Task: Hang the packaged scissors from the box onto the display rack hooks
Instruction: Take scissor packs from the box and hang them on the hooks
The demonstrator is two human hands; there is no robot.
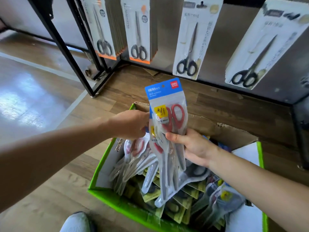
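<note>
Flooring (33, 101) in wood grain fills the far left, and on it stands the black frame of the display rack (58, 41). Just right of the frame, two rows of orange-trimmed packs (138, 34) hang on the rack, each showing black-handled scissors.

Below them we see the left grip (132, 124) reaching in from the left. Its fingers are curled against the left edge of the held packs (165, 99), and the fingertips are hidden behind the front pack, so we cannot tell which pack of the bundle they pinch.

The held packs stand nearly upright above the box, well below the hanging rows. The front one has a blue header with a red logo square, a yellow warning label and a clear pouch. The scissors inside have red handles (175, 114) at the top, with the blades pointing down. At least one more pack of the same kind sits behind it.

The right grip (194, 148) is clamped on the bundle at mid-height, thumb across the front and fingers wrapped behind.

Beneath both hands, the open box (107, 196), green-edged with brown flaps, rests on the floor. It holds many loose packs (133, 164), red-handled at left and darker ones at right. Above right, white-card packs (192, 39) of black-handled scissors hang on the rack.
</note>
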